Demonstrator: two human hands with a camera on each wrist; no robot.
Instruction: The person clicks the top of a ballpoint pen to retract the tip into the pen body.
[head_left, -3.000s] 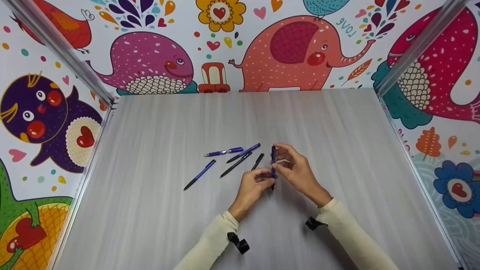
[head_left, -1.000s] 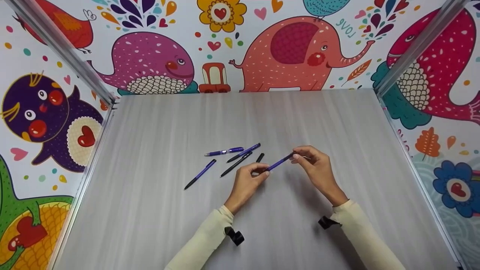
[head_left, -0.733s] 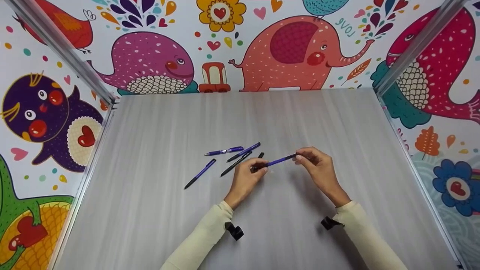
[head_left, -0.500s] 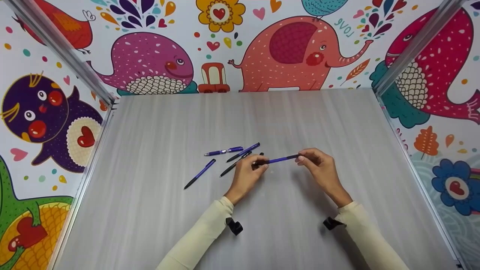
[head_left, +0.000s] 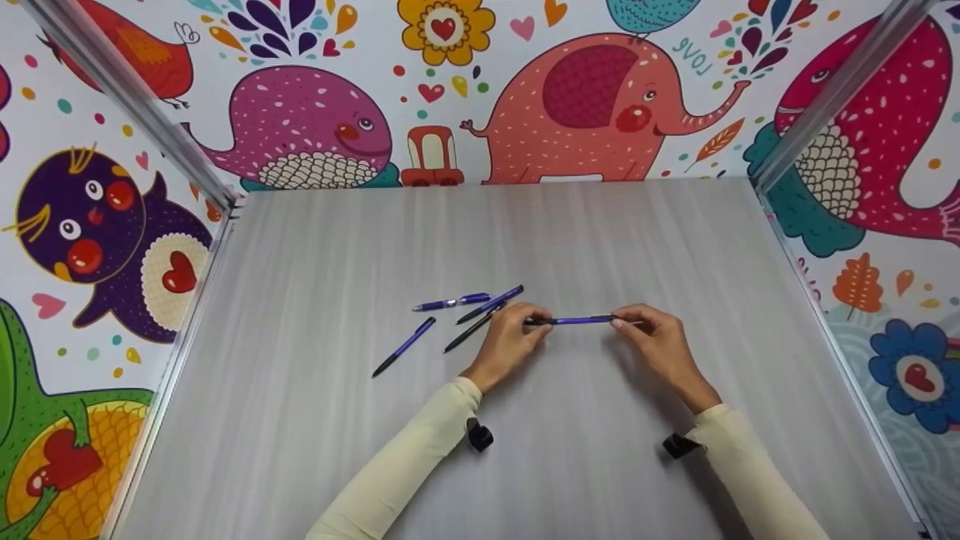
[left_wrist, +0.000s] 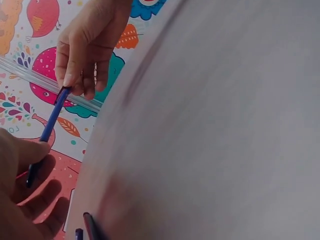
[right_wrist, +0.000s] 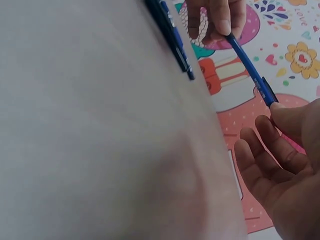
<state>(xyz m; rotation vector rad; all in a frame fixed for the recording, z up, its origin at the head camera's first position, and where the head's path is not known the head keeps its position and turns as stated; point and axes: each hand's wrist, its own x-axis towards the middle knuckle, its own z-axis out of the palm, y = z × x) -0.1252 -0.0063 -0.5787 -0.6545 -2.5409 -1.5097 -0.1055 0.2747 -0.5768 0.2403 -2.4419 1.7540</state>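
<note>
A blue pen [head_left: 583, 320] with a black grip lies level between both hands, above the table. My left hand [head_left: 508, 343] pinches its black grip end between thumb and fingers. At the other end, the clip end, my right hand [head_left: 663, 346] pinches it with thumb and fingertips. The right wrist view shows the same pen [right_wrist: 250, 67] stretched between the two hands, its clip close to the right thumb. Just left of my left hand, a black pen [head_left: 469, 331] lies on the table, its upper end close to the fingers.
On the grey table [head_left: 337, 247] lie a blue pen [head_left: 490, 304], a blue pen with a clear middle [head_left: 451, 302] and, further left, a blue pen with black grip [head_left: 403, 347]. Walls printed with cartoon animals [head_left: 585, 112] and metal posts enclose the table.
The pen has turned from upright, three seconds ago, to level. The hands have moved apart along it, the right hand going right. My left hand now covers where another black pen showed.
</note>
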